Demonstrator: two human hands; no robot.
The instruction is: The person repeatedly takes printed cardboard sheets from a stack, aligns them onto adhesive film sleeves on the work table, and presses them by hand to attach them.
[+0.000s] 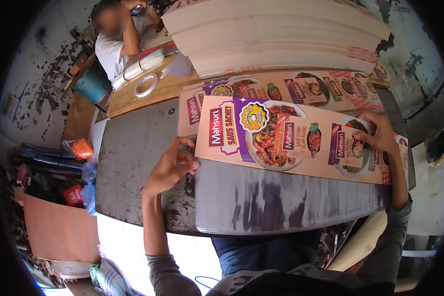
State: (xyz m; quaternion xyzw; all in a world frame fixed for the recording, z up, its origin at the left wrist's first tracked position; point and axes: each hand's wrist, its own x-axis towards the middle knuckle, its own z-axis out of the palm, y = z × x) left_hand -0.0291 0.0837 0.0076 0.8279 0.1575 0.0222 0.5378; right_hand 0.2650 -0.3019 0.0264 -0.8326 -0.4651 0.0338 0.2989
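A long printed cardboard sheet (222, 148) with food pictures and "Mahsuri" lettering lies at a slant before me. My right hand (380, 132) grips its right end, thumb on top of the print. At the opposite end, my left hand (170, 165) is beside the lower left corner, fingers bent and apart with a gap between thumb and forefinger. Under the cardboard sheet, a shiny clear plastic sheet (251, 207) covers the near part of the table. More printed sheets (301, 89) of the same design lie just behind.
A tall stack of cardboard sheets (281, 39) rises at the back of the dark worktable (133, 163). To the left are a tape roll (146, 85) and a bundle of pale strips (143, 64) on a wooden board. Another person (116, 47) sits beyond. Floor clutter includes an orange bag (82, 148).
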